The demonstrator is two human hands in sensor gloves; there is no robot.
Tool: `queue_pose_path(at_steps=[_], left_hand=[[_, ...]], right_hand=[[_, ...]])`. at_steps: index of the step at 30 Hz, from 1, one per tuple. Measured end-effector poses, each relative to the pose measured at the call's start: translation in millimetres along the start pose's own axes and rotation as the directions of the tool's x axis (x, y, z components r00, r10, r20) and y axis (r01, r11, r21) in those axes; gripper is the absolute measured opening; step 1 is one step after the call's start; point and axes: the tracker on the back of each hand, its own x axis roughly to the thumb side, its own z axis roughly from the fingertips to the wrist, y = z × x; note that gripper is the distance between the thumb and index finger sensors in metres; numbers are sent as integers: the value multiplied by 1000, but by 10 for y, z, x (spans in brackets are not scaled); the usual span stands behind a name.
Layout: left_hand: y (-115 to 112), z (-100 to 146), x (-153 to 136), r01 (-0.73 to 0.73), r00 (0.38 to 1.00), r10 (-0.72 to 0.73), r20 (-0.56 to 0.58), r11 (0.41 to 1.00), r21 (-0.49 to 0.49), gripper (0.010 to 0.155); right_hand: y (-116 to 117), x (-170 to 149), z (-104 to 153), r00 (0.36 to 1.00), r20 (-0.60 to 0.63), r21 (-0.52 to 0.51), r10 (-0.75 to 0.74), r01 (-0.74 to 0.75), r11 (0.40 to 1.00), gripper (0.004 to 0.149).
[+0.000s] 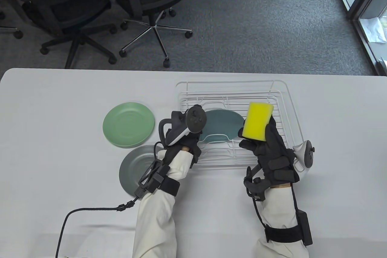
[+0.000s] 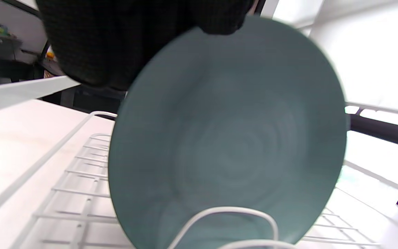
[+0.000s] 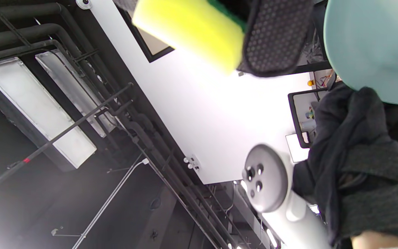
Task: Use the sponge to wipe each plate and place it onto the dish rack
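Observation:
A teal plate [image 1: 223,123] stands on edge between the wires of the white dish rack [image 1: 290,112]. My left hand [image 1: 193,144] grips its left rim. In the left wrist view the teal plate [image 2: 226,138] fills the frame behind a wire loop of the rack [image 2: 64,173], and my gloved fingers [image 2: 116,41] curl over its upper rim. My right hand [image 1: 266,146] holds a yellow sponge [image 1: 258,122] upright above the rack, just right of the plate. In the right wrist view the sponge [image 3: 188,31] sits under a fingertip [image 3: 275,38], apart from the plate [image 3: 375,45].
A green plate [image 1: 128,125] lies flat on the white table [image 1: 60,103], left of the rack. A grey plate [image 1: 134,164] lies nearer me, partly under my left forearm. A black cable [image 1: 84,211] runs across the table's front left. Office chairs stand beyond the far edge.

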Motion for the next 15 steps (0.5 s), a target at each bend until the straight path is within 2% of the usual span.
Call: queue_pose_path(at_steps=[8,12,15], left_hand=[[375,369,-405,-102,994,101,33,994,42,56],[484,639,-653,-37,999,35,22,996,82,60],[472,819,-861,8,1000,-7,-11,995,100,60]], right_hand=[[9,-29,-6,1000,-13,8,-5,5,1000,66],[27,-41,-19,1000,-19,22,-2,3,1000,66],[32,-50,-21,1000,-19,28,-1,2,1000,66]])
